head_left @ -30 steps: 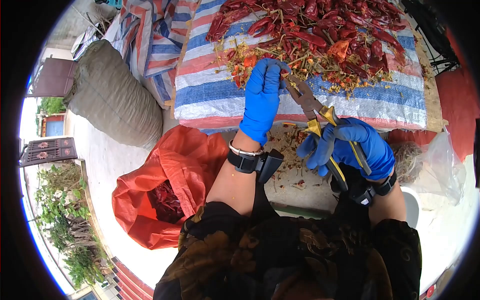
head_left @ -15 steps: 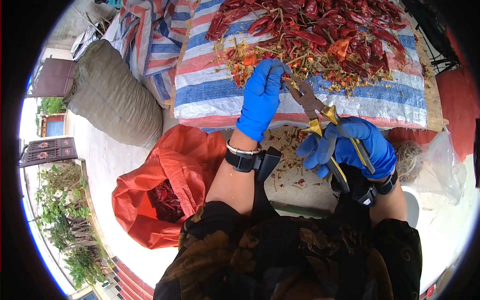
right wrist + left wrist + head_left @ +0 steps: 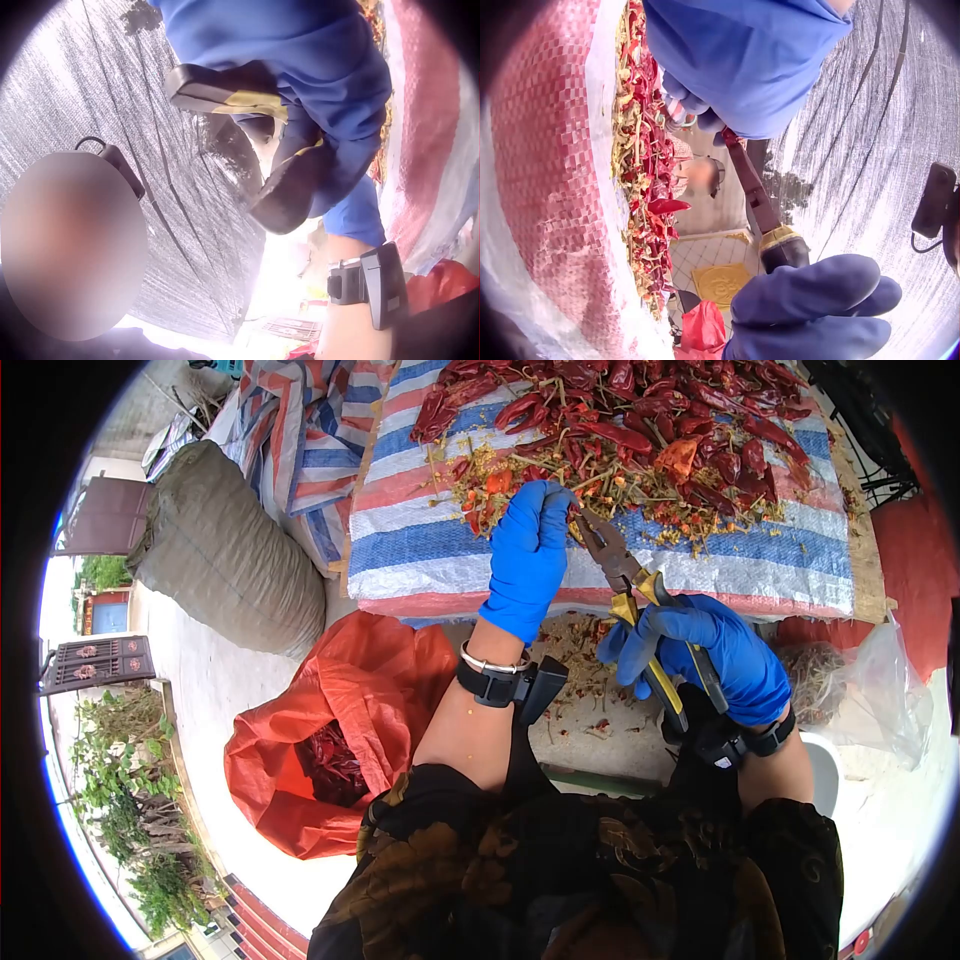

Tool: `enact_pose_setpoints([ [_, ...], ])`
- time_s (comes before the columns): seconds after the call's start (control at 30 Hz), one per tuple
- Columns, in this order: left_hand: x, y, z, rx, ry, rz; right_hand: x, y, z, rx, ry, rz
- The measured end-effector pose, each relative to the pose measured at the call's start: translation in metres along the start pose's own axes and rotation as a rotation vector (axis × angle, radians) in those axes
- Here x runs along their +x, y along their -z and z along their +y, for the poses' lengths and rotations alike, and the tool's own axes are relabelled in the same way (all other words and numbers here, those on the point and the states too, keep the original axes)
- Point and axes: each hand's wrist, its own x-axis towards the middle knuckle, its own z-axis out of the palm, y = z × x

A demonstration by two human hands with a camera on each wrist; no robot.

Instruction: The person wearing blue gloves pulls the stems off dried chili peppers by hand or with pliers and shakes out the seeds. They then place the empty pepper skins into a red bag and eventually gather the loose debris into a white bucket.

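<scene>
The left hand (image 3: 527,560), in a blue glove, pinches a small red chili piece (image 3: 730,137) with its fingers curled. Against that piece are the tips of the rusty pliers (image 3: 612,557), which have yellow and black handles. The gloved right hand (image 3: 712,656) grips the pliers, fingers curled about the handles, as the right wrist view also shows with a handle (image 3: 217,94) sticking out. Beyond both hands lies a heap of dried red chilies (image 3: 640,420) with stems and yellow seeds. How much of the chili piece the left fingers cover cannot be told.
A striped woven sheet (image 3: 420,550) covers the raised surface under the heap. An orange-red sack (image 3: 390,670) holding chilies stands by the left forearm, with a full grey-green sack (image 3: 235,550) further left. At the right is a clear plastic bag (image 3: 880,690). Debris (image 3: 580,680) litters the floor.
The handles of the pliers have come closer together, and the right fingers have curled further in. The left hand has shifted slightly, still pinching near the tips of the pliers.
</scene>
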Motion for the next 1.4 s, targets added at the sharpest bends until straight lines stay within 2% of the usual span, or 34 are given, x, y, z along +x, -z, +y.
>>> enact_pose_setpoints([
  [0.13, 0.0, -0.002, -0.007, 0.062, 0.016, 0.03, 0.002, -0.001, 0.001, -0.101, -0.004, 0.036],
  [0.2, 0.0, -0.002, -0.007, 0.148, -0.017, 0.039, 0.003, 0.0, 0.003, -0.109, 0.057, 0.032],
  [0.3, -0.001, -0.003, -0.008, 0.145, 0.002, 0.036, 0.005, 0.003, 0.006, -0.239, -0.01, 0.123],
  [0.43, -0.001, -0.004, -0.009, 0.217, -0.03, 0.059, 0.007, 0.008, 0.011, -0.323, 0.01, 0.147],
  [0.63, 0.0, -0.005, -0.016, 0.295, 0.074, 0.079, 0.006, 0.005, 0.006, -0.324, -0.01, 0.129],
  [0.7, 0.004, -0.002, -0.018, 0.282, 0.126, 0.202, 0.0, 0.004, 0.003, -0.299, -0.002, 0.1],
  [0.73, 0.004, -0.001, -0.019, 0.282, 0.126, 0.203, -0.001, 0.004, 0.001, -0.299, -0.003, 0.098],
  [0.8, 0.006, -0.001, -0.017, -0.094, 0.318, 0.175, -0.001, 0.003, -0.002, -0.291, -0.027, 0.06],
  [0.93, 0.003, -0.003, -0.011, -0.094, 0.333, 0.049, 0.001, 0.005, 0.005, -0.272, -0.027, 0.096],
  [1.03, 0.002, -0.005, -0.01, -0.125, 0.287, 0.084, 0.004, 0.012, 0.011, -0.288, 0.039, 0.063],
  [1.1, 0.001, -0.004, -0.01, 0.041, 0.162, 0.03, 0.004, 0.011, 0.008, -0.286, 0.036, 0.048],
  [1.13, 0.001, -0.005, -0.012, 0.04, 0.163, 0.029, 0.004, 0.012, 0.009, -0.286, 0.036, 0.049],
  [1.2, 0.001, -0.008, -0.012, 0.204, -0.065, 0.083, 0.006, 0.014, 0.011, -0.313, 0.061, 0.038],
  [1.4, 0.0, -0.003, 0.002, 0.433, -0.183, -0.012, 0.005, 0.01, 0.008, -0.363, 0.02, 0.038],
])
